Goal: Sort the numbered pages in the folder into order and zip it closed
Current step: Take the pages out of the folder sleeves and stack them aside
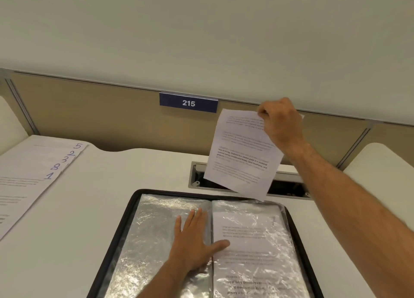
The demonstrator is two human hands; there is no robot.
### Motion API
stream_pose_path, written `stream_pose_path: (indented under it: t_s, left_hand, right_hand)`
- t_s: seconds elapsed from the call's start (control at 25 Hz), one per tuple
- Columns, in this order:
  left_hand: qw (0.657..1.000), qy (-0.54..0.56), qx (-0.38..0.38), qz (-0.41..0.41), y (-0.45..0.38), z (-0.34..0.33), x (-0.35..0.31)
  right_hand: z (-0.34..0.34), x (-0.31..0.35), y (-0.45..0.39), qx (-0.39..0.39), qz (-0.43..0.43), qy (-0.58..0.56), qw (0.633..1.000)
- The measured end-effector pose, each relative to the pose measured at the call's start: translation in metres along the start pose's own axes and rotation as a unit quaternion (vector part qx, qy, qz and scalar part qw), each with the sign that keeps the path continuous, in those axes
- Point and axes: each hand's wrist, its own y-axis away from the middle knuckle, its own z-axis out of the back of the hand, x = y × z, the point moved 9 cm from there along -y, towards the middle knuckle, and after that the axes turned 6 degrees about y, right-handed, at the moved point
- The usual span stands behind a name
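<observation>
Head view: white desktop (112,208) running up to a tan partition panel (89,109) bearing a blue "215" number plate (188,103). Lying open near the front edge is the black zip-edged folder with crinkled clear plastic sleeves (156,230); a printed page is sitting inside the right-hand sleeve (251,248). The left hand (195,244) is pressing flat on the folder across its spine, fingers straight and spread, thumb reaching onto the right sleeve, gripping nothing. The right hand (281,125) is pinching the top edge of a loose white printed sheet (243,154), which is hanging tilted above the folder's far right corner, in front of a recessed cable slot (197,174). Fanned at the desk's left edge, well apart from both hands, is lying a stack of white pages hand-numbered in blue 5, 2, 3, 8, 1 (33,176).
</observation>
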Motion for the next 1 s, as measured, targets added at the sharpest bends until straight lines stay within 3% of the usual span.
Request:
stream_pose_path:
  t_s: [0.16,0.24,0.4,0.52,0.8,0.92,1.0]
  left_hand:
    - [0.995,0.085,-0.029,-0.038,0.005,0.028,-0.007]
    - [0.986,0.126,-0.091,-0.06,0.01,0.059,-0.012]
    - [0.937,0.256,-0.233,-0.054,0.018,0.131,-0.006]
    - [0.892,0.34,-0.296,-0.034,0.028,0.172,-0.003]
    - [0.828,0.438,-0.345,-0.061,0.064,0.204,0.011]
    - [0.819,0.456,-0.347,-0.037,0.074,0.214,0.03]
    - [0.816,0.469,-0.338,-0.018,0.076,0.22,0.047]
  right_hand:
    - [0.034,0.024,-0.002,-0.011,0.035,-0.063,0.997]
    - [0.049,0.041,-0.003,-0.021,0.06,-0.077,0.995]
    - [0.069,0.076,-0.005,-0.02,0.083,-0.082,0.993]
    - [0.077,0.101,-0.006,0.029,0.074,-0.084,0.993]
    - [0.074,0.137,-0.005,0.147,0.012,-0.165,0.975]
    - [0.069,0.134,0.003,0.098,-0.043,-0.166,0.98]
    - [0.056,0.119,0.021,0.062,-0.166,-0.239,0.955]
